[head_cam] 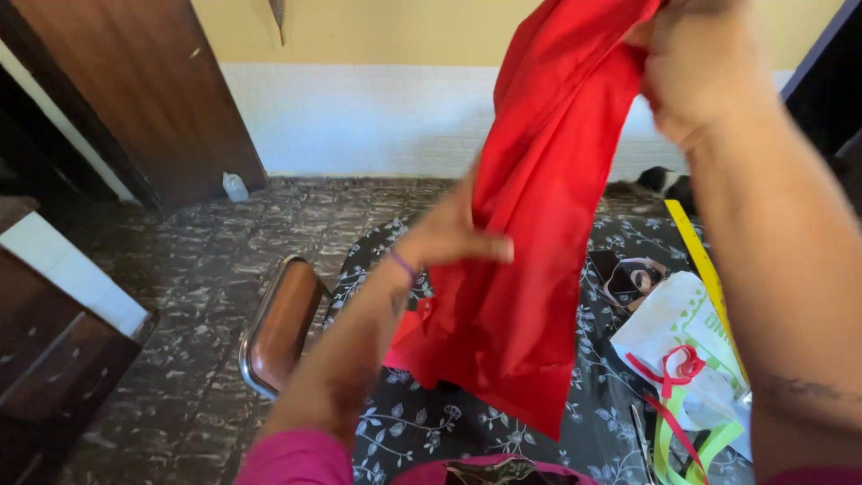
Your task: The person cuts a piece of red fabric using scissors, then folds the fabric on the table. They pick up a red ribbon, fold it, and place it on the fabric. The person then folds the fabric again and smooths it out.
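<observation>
One red cloth (530,207) hangs in the middle, above one table (584,422) covered in a black flowered sheet. One brown chair (278,328) stands left of the table. One white bag (678,337) lies on the table at right, a yellow ruler (705,269) beside it. One white bottle (234,187) sits far left by the wall. The right hand (696,67), raised high, grips the cloth's top. The left hand (449,235), lower, lies flat along the cloth, fingers straight.
</observation>
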